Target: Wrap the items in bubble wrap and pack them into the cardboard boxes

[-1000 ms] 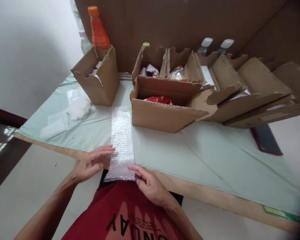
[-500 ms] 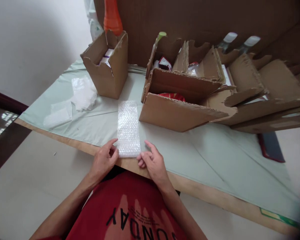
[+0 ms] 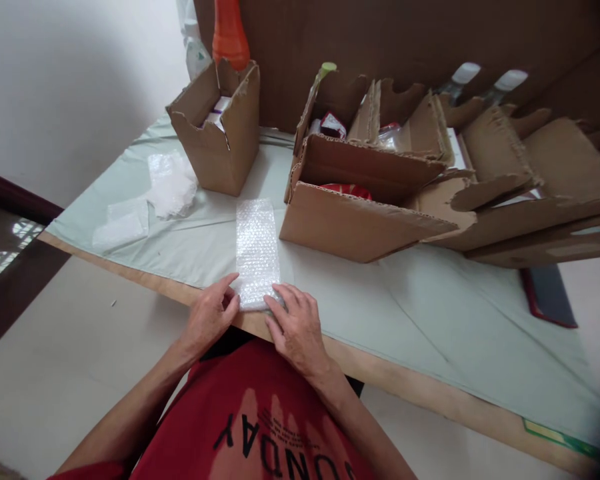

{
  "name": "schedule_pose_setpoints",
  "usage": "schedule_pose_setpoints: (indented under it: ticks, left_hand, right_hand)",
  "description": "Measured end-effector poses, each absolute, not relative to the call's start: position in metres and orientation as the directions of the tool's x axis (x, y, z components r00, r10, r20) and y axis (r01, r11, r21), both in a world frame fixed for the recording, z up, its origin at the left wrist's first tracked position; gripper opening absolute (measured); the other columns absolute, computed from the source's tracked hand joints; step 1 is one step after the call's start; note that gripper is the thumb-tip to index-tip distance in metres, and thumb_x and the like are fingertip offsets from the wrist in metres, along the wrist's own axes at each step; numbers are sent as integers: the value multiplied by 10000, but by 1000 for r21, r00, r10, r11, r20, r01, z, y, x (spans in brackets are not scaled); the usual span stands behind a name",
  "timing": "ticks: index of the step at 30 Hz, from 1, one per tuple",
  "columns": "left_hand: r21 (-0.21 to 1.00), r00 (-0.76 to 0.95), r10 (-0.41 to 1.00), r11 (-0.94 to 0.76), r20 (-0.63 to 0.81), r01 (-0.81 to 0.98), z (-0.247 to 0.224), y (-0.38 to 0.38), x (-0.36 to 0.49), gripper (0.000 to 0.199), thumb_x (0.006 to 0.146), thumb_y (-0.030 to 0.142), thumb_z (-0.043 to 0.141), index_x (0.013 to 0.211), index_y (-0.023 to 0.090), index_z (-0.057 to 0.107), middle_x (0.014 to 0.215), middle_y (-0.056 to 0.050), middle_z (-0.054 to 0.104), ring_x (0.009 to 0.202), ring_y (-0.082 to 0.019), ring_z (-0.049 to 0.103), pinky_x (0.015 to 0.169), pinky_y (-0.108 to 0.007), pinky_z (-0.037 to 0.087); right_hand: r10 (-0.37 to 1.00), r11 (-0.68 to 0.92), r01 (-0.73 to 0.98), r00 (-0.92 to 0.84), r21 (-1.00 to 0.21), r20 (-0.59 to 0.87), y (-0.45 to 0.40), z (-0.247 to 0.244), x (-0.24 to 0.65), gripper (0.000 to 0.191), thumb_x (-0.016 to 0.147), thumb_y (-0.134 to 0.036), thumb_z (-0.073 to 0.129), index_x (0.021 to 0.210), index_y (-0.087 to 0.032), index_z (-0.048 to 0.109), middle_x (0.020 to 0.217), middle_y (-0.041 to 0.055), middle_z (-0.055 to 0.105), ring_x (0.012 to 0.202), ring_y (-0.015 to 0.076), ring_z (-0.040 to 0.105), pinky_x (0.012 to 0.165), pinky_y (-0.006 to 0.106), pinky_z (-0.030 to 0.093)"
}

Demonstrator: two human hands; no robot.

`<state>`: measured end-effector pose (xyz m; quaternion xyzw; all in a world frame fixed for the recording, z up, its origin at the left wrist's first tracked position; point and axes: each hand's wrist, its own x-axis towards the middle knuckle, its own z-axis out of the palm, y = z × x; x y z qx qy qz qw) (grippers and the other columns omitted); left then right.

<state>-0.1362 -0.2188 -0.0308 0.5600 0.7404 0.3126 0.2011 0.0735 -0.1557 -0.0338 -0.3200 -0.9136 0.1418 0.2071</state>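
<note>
A flat strip of bubble wrap lies lengthwise on the pale green cloth, its near end at the table's front edge. My left hand is at its near left corner, thumb and forefinger apart and touching the side of the strip. Over the near right corner rests my right hand, palm down, with its fingers apart and the fingertips on the wrap. Neither hand has lifted anything.
An upright cardboard box holding small white boxes stands behind the strip. Clear plastic pieces lie at left. Several open cardboard bins fill the back right, and a dark flat object lies at the far right.
My right hand has turned palm down and moved left onto the near right corner of the bubble wrap. My left hand has barely moved.
</note>
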Motion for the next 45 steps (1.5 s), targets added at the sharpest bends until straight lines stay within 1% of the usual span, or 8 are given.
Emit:
schedule_pose_setpoints:
  ticks: [10, 16, 23, 28, 32, 37, 41, 45]
  left_hand:
    - [620, -231, 962, 95, 143, 779, -39, -217, -139, 381, 928, 250, 548, 1300, 209, 618, 769, -4, 676, 718, -183, 640, 760, -330, 552]
    - [561, -78, 954, -104, 291, 821, -29, -227, -138, 400, 903, 372, 679, 1274, 225, 645, 1272, -143, 643, 1177, -295, 621, 1011, -474, 521]
    - [654, -108, 959, -95, 263, 751, -31, -224, -132, 209, 973, 247, 558, 1118, 205, 702, 861, -50, 732, 802, -205, 653, 777, -366, 553]
    - [690, -260, 948, 62, 186, 721, -34, -218, -133, 237, 957, 298, 575, 1109, 183, 716, 869, -61, 741, 761, -194, 669, 732, -333, 563]
    - [677, -274, 950, 105, 148, 729, -37, -212, -135, 246, 948, 301, 576, 1119, 193, 717, 902, -61, 744, 769, -193, 674, 753, -329, 569]
    - [623, -265, 945, 90, 193, 777, -36, -208, -135, 260, 962, 296, 591, 1175, 182, 688, 938, -73, 691, 808, -198, 664, 774, -336, 570]
    - [581, -174, 919, -70, 353, 811, -29, -217, -137, 300, 934, 297, 657, 1213, 185, 659, 1240, -148, 645, 1135, -283, 629, 967, -442, 536]
    - [594, -37, 929, -205, 368, 778, -27, -221, -138, 232, 942, 170, 620, 1169, 201, 658, 1096, -86, 724, 1113, -259, 629, 985, -441, 506]
  right_hand:
    - [577, 803, 482, -776, -351, 256, -141, -34, 72, 335, 946, -156, 591, 1273, -212, 639, 1383, 109, 658, 1337, 279, 515, 1034, 454, 405]
    - [579, 803, 465, -756, -373, 305, -136, -37, 68, 249, 1006, -185, 544, 1200, -226, 694, 1277, 82, 720, 1248, 249, 576, 1006, 427, 400]
    - [602, 741, 435, -768, -512, 219, -123, -26, 61, 225, 1032, -228, 508, 1112, -213, 718, 947, 36, 792, 861, 201, 672, 847, 370, 435]
    - [688, 694, 451, -644, -562, 333, -119, -28, 60, 268, 1035, -317, 530, 1205, -189, 693, 1129, 94, 765, 1005, 220, 685, 878, 367, 469]
    - [640, 762, 458, -639, -458, 426, -126, -28, 70, 221, 1002, -261, 570, 1181, -219, 693, 1213, 101, 729, 1123, 250, 634, 967, 417, 442]
    - [550, 823, 413, -751, -390, 366, -125, -34, 68, 241, 977, -176, 588, 1196, -202, 684, 1260, 93, 722, 1245, 262, 572, 1017, 430, 403]
    - [577, 787, 404, -750, -467, 323, -120, -30, 63, 221, 1000, -161, 554, 1163, -215, 693, 1146, 64, 761, 1142, 230, 619, 996, 418, 407]
    - [600, 721, 360, -752, -592, 272, -117, -23, 65, 209, 1005, -189, 547, 1144, -222, 699, 1025, 49, 778, 982, 217, 655, 927, 407, 443]
